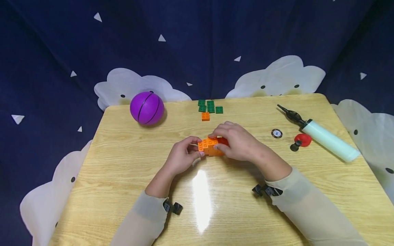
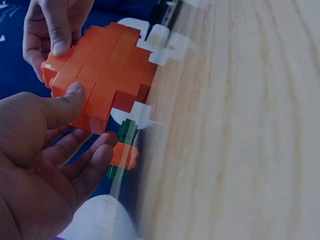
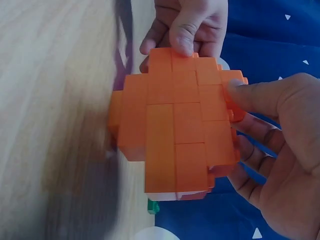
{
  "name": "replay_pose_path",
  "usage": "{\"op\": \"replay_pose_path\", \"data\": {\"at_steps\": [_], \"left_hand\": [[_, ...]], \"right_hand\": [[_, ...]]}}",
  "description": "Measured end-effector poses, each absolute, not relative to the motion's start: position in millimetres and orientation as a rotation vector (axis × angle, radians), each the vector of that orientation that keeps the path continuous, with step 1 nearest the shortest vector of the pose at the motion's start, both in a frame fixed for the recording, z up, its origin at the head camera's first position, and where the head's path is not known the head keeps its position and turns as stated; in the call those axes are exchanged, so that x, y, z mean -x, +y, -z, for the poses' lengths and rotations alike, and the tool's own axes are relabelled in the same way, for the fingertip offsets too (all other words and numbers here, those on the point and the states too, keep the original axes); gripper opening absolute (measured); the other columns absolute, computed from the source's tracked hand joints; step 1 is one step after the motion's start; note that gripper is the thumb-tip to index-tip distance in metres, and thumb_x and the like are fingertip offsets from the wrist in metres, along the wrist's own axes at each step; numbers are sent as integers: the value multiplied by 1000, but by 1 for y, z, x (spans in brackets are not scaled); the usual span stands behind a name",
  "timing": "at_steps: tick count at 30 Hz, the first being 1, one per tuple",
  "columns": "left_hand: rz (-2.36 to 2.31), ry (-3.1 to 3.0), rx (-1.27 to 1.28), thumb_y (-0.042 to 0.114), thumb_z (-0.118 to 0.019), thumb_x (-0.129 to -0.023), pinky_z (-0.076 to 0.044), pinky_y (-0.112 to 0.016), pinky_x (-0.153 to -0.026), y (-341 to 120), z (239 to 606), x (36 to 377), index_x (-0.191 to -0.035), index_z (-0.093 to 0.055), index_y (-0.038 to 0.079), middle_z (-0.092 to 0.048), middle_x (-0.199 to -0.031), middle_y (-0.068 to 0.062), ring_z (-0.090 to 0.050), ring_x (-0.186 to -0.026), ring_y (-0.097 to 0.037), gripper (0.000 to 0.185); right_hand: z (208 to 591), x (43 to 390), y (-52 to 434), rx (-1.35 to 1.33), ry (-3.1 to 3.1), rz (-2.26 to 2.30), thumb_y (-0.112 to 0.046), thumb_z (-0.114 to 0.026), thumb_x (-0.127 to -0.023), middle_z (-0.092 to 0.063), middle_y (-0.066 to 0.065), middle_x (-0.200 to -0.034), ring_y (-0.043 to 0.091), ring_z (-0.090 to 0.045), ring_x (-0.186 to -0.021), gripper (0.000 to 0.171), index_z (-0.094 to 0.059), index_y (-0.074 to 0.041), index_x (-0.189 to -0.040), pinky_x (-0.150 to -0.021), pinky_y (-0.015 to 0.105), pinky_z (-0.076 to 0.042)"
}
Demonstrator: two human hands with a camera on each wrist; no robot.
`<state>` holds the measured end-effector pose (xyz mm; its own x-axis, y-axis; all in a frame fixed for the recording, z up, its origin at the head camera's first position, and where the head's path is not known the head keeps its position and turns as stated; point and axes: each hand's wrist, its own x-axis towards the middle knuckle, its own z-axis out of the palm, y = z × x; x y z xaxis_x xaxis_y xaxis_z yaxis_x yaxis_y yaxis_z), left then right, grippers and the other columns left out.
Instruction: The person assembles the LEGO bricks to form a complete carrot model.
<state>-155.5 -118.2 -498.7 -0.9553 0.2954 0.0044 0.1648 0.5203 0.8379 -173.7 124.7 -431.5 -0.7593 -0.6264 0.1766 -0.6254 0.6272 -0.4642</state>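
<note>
Orange brick block (image 1: pixel 210 146) gripped mid-table by both hands (image 1: pixel 215 148).

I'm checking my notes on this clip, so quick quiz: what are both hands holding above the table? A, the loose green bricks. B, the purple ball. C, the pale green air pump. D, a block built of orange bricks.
D: the left hand and the right hand both grip the orange brick block, while the purple ball, air pump and green bricks lie untouched on the table.
</note>
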Motion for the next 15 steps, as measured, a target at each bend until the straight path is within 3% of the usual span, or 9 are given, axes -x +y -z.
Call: {"op": "replay_pose_path", "data": {"at_steps": [15], "left_hand": [[-1516, 2492, -323, 16, -83, -91, -60, -32, -81, -121, 498, 157, -124, -68, 19, -69, -122, 1, -71, -100, -15, 37]], "right_hand": [[449, 185, 138, 1074, 2647, 1151, -23, -85, -89, -70, -9, -121, 18, -59, -114, 36, -74, -22, -124, -97, 41, -47]]}}
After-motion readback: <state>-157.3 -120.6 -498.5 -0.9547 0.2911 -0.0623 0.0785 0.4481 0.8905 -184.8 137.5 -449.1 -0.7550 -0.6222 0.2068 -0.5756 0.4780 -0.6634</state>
